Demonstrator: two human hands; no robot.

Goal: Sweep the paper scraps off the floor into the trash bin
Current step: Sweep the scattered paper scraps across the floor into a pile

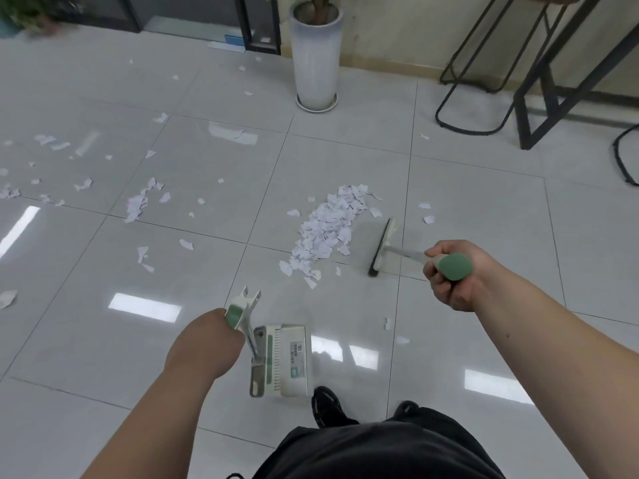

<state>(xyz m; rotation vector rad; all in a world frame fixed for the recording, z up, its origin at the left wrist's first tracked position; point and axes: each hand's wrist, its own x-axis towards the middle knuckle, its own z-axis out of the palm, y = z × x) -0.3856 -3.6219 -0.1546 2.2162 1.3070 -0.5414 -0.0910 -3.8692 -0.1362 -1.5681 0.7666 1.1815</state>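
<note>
A heap of white paper scraps (328,229) lies on the grey tiled floor, right of centre. My right hand (453,274) grips the green handle of a broom whose head (382,245) rests on the floor just right of the heap. My left hand (204,340) grips the green-and-white handle of a dustpan (280,361), which sits on the floor near my feet, below the heap. More loose scraps (141,202) are scattered over the tiles to the left and far left. No trash bin is in view.
A tall white planter (316,60) stands at the back centre. Black metal furniture legs (525,98) occupy the back right. A black shoe (326,406) is beside the dustpan. Glass-fronted cabinets line the back wall.
</note>
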